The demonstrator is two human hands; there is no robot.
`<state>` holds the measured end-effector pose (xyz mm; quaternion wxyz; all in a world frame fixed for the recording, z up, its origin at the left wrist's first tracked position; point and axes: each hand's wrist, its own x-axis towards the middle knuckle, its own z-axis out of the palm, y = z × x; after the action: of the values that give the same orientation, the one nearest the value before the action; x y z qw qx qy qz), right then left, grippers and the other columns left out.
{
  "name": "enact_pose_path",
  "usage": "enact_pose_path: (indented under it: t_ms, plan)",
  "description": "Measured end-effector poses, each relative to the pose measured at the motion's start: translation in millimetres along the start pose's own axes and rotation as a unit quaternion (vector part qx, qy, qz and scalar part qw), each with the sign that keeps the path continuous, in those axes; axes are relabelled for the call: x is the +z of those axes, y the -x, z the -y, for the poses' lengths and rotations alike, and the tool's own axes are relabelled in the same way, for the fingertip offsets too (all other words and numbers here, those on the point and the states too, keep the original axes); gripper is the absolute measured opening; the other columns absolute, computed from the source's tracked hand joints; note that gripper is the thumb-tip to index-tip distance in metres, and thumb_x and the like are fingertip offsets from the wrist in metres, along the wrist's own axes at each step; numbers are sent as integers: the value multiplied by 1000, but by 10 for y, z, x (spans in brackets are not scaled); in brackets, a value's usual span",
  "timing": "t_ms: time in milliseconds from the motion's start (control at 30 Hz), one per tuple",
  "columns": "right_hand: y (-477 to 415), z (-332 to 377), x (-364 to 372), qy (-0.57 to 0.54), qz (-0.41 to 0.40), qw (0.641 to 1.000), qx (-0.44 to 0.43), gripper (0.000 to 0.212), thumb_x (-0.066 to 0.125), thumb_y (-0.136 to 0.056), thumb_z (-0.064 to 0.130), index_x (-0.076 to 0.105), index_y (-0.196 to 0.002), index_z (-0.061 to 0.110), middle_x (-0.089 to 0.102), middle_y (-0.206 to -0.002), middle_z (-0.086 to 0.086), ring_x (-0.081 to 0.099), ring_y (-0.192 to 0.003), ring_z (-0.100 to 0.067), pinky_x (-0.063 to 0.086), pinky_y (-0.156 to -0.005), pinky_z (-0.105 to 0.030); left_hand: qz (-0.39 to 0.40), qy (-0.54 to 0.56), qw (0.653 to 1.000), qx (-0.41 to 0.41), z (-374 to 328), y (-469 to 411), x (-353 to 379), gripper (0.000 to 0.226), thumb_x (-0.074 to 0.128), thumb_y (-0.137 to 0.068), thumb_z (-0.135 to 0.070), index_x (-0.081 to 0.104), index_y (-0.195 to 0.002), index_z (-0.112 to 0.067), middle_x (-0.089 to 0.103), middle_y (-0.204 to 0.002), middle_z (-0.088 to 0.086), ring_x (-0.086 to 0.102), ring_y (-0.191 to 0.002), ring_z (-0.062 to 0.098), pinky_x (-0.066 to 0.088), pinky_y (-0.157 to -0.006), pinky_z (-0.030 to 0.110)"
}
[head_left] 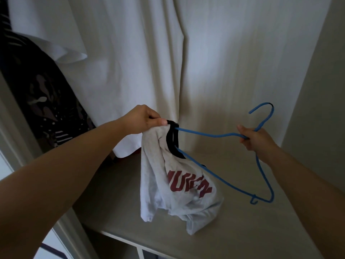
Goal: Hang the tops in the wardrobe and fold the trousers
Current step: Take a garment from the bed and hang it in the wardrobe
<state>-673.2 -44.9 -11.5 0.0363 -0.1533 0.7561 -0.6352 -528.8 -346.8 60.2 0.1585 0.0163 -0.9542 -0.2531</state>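
So the left grip [143, 118] is clamped on the tee [168, 193], fingers and thumb pinching it right at the black collar [170, 139]. The rest of the tee hangs bunched up straight below that grip, and it's light grey with red letters on the front. The bottom of it is down by the shelf [233, 230], but I honestly can't tell if it touches. The right grip [255, 139] is closed around the blue hanger [233, 184], holding it at the neck just under the hook. The hook sticks up above that grip, and the far shoulder of the hanger dips down below it. The other shoulder runs across to the left grip and its tip goes into the collar, right beside the pinching fingers. The two grips are well apart, with the hanger spanning the gap between them. Behind both grips there are white clothes [149, 62] hanging inside the wardrobe. Off to the outer side of the left grip there's a dark patterned garment [43, 90] hanging too.
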Motion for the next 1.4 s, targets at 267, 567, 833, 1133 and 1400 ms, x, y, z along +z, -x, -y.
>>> enact_pose_path:
  t_ms: [267,567,833,1133,1400]
  plan:
    - [-118,21,145,46,0,999,-2,47,58,-90,41,55,-56,8,41,-55,-8,36,-50,-17,32,-55,-28,95,-69,993,7,-57,-34,4,41,67,-82,-42,69,-82,-1,55,-70,14,45,-61,11,34,-59,17]
    - [-226,-63,256,64,1,998,20,49,60,-87,44,55,-54,9,38,-55,-8,35,-49,-17,32,-54,-28,98,-227,967,65,-53,-126,261,33,50,-94,-45,59,-82,-15,53,-78,-4,50,-75,14,37,-66,25]
    - [-272,262,522,134,23,990,-30,53,53,-90,47,55,-53,10,37,-52,-5,39,-48,-16,33,-52,-27,57,-228,972,32,-171,-221,533,40,49,-93,-50,63,-84,-14,60,-76,3,52,-68,16,37,-61,27]
    - [-250,477,1048,97,72,987,-105,42,45,-95,43,53,-67,13,55,-65,-1,52,-66,-15,38,-65,-28,-37,-49,997,45,-493,-362,809,33,48,-98,-35,68,-107,-10,67,-90,7,58,-81,15,36,-57,12]
    - [-339,386,1030,121,31,971,-203,21,57,-92,26,67,-82,10,59,-71,2,50,-66,-8,35,-59,-22,-69,14,997,-25,-239,-388,773,41,55,-94,-35,45,-58,-20,44,-56,-5,41,-54,7,28,-50,18]
